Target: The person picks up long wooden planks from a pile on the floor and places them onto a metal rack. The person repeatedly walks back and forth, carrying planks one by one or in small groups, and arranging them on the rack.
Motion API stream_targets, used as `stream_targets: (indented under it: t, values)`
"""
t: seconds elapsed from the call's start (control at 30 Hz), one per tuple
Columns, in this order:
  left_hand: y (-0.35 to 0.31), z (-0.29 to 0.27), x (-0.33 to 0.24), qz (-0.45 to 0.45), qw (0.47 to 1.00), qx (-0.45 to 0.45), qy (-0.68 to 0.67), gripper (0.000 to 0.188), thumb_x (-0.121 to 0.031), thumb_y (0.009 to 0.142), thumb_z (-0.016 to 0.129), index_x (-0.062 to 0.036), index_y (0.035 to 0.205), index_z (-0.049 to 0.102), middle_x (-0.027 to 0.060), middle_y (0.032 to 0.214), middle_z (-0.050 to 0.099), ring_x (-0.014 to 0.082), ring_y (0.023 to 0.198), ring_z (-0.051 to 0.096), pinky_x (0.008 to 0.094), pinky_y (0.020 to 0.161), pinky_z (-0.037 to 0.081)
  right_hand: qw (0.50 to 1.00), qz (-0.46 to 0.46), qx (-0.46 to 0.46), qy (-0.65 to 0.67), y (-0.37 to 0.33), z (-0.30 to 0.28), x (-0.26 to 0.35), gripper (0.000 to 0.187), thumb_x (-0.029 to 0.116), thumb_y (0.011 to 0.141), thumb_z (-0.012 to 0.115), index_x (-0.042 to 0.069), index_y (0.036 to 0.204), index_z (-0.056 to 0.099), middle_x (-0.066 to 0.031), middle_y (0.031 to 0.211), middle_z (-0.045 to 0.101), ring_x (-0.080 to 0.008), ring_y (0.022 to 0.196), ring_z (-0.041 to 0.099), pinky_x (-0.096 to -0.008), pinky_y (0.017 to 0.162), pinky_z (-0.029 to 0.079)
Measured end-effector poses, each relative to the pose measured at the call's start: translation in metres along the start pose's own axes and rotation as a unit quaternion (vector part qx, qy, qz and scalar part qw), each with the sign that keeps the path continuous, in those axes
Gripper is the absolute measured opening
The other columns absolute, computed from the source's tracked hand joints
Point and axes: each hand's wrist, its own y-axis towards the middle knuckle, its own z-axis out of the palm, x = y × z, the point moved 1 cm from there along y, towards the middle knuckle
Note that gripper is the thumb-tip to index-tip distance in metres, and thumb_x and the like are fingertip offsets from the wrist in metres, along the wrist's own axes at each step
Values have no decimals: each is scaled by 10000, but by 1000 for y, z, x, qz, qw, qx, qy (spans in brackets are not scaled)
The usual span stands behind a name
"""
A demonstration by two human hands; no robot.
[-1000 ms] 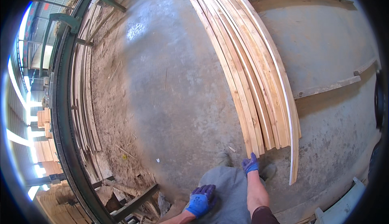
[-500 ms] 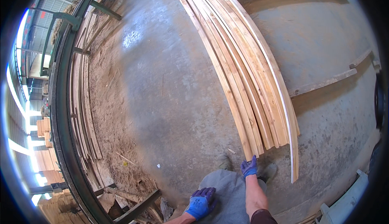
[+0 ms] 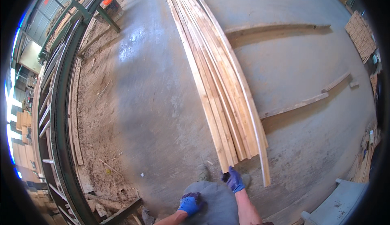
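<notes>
Long, pale wooden planks lie side by side in a bundle, running from in front of me to the far end of the view. My right hand, in a blue and purple glove, is closed at the near end of the leftmost plank, its fingertips at the end and edge. My left hand, in a similar glove, rests on the grey cloth over my legs, fingers laid out and holding nothing. At the bundle's right edge, one plank sticks out nearer than its neighbours.
A dark green steel frame with rollers runs along the left, beside a strip of sawdust. Two timber bearers lie crosswise on the concrete floor right of the bundle. A grey metal piece stands at lower right.
The view has swung to the right, so planks and hands appear further left. My right hand stays at the plank's end, and my left stays on the grey cloth.
</notes>
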Motion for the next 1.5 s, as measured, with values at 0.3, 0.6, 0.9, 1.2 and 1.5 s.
stream_targets:
  t: [0.3, 0.6, 0.9, 1.2, 1.5]
  values:
    - [-13, -95, -68, 18, 598, 102, -795, 595, -546, 927, 479, -64, 1275, 497, 151, 1201, 605, 291, 1015, 624, 457, 897, 501, 931, 73, 161, -318, -193, 53, -75, 399, 337, 962, 538, -8, 1154, 600, -134, 1020, 677, -210, 889, 674, -340, 787, 553]
    - [-238, -72, -26, -41, 749, -36, -661, 360, -354, 949, 551, -28, 1073, 642, 67, 738, 593, 147, 594, 561, 287, 534, 471, 631, 237, 444, -590, -266, 130, -71, 421, 367, 970, 512, 83, 1277, 562, -86, 1153, 642, -165, 986, 633, -280, 807, 523]
    - [-453, 21, 30, -149, 701, -127, -686, 253, -253, 897, 646, -8, 833, 664, 57, 623, 625, 143, 487, 572, 295, 442, 448, 774, 193, 229, -558, -165, 255, -110, 585, 554, 879, 583, 126, 1272, 513, -117, 1114, 662, -227, 897, 665, -355, 724, 526]
    - [-512, 165, 104, -284, 919, -241, -128, 269, -210, 821, 613, 55, 867, 622, 214, 761, 622, 314, 730, 621, 440, 670, 489, 849, 116, 201, -475, -106, 380, -156, 802, 674, 789, 604, 139, 1355, 410, -169, 1271, 553, -310, 1069, 598, -483, 906, 469]
    - [-517, 205, 122, -368, 918, -131, -68, 221, -158, 881, 470, -13, 867, 637, 201, 870, 662, 342, 757, 655, 448, 677, 524, 893, -26, 105, -438, -45, 508, -141, 593, 627, 750, 687, 95, 1001, 611, -122, 894, 669, -267, 725, 651, -423, 670, 544]
